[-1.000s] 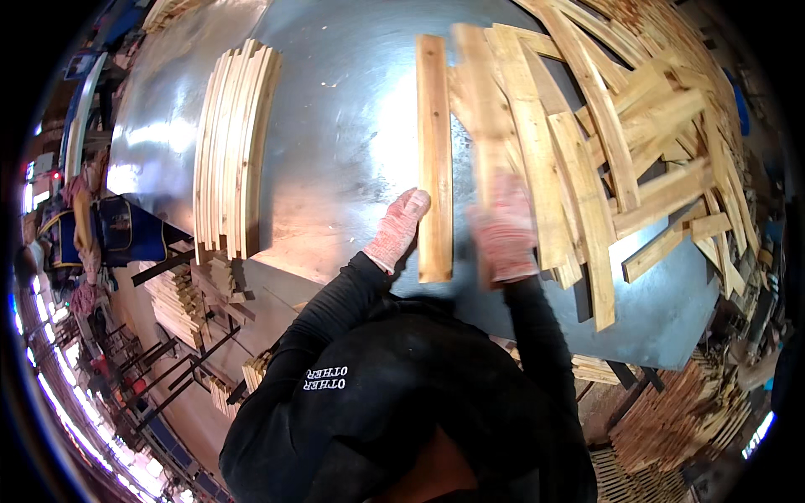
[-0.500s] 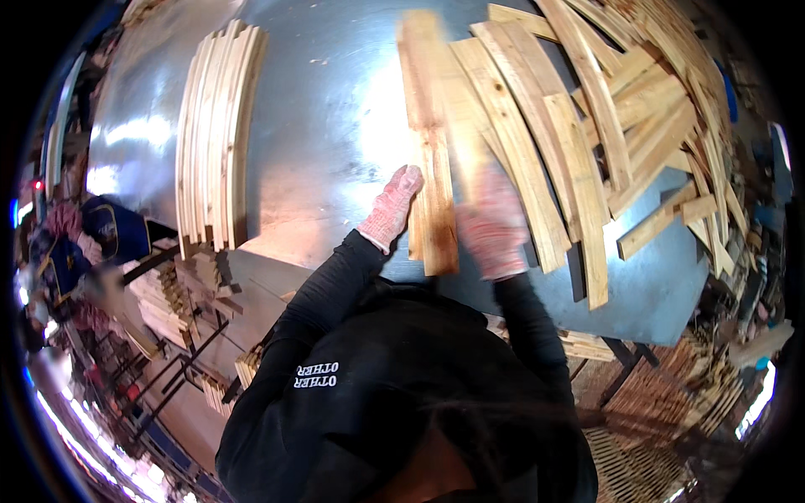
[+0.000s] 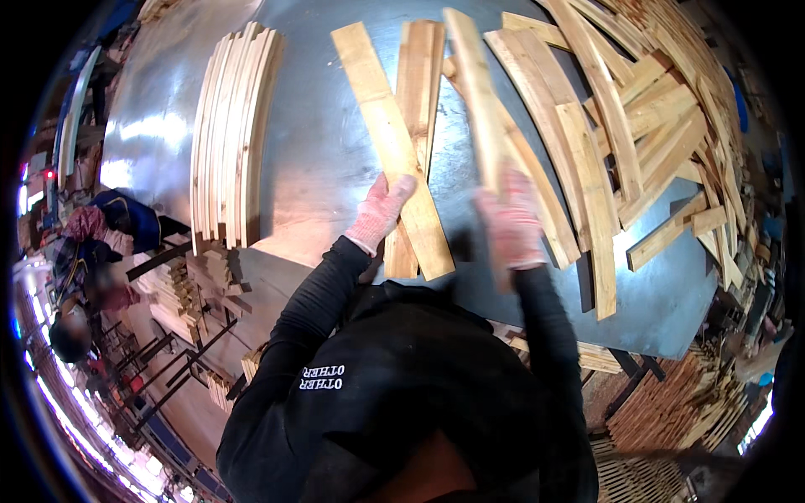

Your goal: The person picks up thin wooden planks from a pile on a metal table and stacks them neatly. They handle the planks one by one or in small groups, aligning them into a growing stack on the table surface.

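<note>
My left hand (image 3: 384, 211), in a pale red work glove, is closed round the lower part of some wooden boards. Its thumb lies on a slanted board (image 3: 387, 134) that crosses over other upright boards (image 3: 419, 71). To the right, my gloved right hand (image 3: 511, 220) grips a single board (image 3: 472, 84), which is smeared by motion and points away from me. Beneath that one, another board (image 3: 537, 180) lies aslant on the metal table. The fingers of both hands are partly hidden.
A neat row of boards (image 3: 235, 138) stands on the metal table (image 3: 310, 109) at the left. Loose boards (image 3: 587, 201) lie in a heap at the right. Below the table's right corner is a wood stack (image 3: 662, 394). Another person (image 3: 92, 243) is at the far left.
The boards at my left hand have fanned apart, and one now slants across the others. My right hand has moved slightly right and now shows a board in its grip.
</note>
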`<move>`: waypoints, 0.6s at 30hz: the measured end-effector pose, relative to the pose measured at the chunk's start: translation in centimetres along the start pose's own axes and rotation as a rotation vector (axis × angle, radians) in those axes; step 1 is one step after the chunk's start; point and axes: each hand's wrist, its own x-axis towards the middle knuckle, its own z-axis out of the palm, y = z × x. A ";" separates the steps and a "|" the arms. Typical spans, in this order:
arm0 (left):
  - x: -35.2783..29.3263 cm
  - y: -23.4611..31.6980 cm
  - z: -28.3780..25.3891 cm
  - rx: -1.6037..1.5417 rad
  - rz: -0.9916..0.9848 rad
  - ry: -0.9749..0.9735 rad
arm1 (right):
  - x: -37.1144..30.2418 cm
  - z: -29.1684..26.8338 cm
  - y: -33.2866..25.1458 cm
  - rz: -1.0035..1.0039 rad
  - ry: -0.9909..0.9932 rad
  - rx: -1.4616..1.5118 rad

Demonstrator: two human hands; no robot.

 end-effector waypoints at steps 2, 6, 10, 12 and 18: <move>0.8 -1.8 0.3 -0.303 -0.068 -0.037 | -0.8 5.2 -3.0 -0.199 0.134 -0.180; -0.2 -0.7 2.4 -0.398 0.014 -0.081 | -0.2 5.5 -0.9 -0.375 0.105 -0.079; -1.5 2.4 1.9 -0.110 0.076 0.020 | 3.1 1.6 7.8 0.116 0.151 -0.612; -3.7 6.7 0.9 0.106 0.044 0.057 | 3.8 -0.5 9.0 0.296 -0.208 -0.539; -2.3 8.7 -9.1 1.207 0.354 0.369 | 2.4 8.2 5.5 0.306 -0.193 0.797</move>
